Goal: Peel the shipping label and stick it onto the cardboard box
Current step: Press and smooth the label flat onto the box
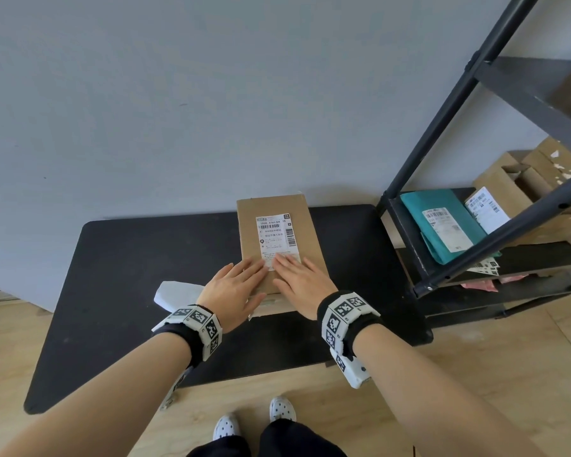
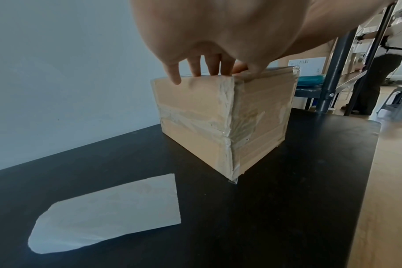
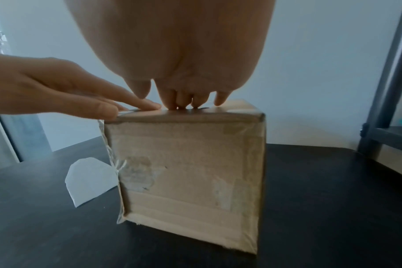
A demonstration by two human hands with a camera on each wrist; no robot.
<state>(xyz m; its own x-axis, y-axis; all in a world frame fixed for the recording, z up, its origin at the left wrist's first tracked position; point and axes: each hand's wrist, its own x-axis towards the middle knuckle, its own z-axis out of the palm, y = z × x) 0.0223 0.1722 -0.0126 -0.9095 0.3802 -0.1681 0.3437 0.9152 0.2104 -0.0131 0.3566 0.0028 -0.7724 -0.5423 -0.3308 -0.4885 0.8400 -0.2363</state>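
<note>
A brown taped cardboard box [image 1: 310, 225] [image 2: 195, 116] [image 3: 190, 181] stands on the black table [image 1: 129, 275]. A white shipping label [image 1: 276, 234] with barcodes lies flat on its top. My left hand [image 1: 236, 285] [image 2: 207, 36] and right hand [image 1: 299, 278] [image 3: 179, 54] both press flat, fingers straight, on the near end of the label and the box top. The left hand [image 3: 57, 87] also shows at the left of the right wrist view. The peeled white backing paper [image 1: 175, 293] [image 2: 108, 212] [image 3: 90, 179] lies on the table left of the box.
A dark metal shelf rack [image 1: 442, 153] stands at the right, holding a teal mailer [image 1: 442, 222], a labelled white parcel [image 1: 487, 209] and cardboard boxes [image 1: 521, 179]. A grey wall is behind the table. A person [image 2: 379, 72] stands far off in the left wrist view.
</note>
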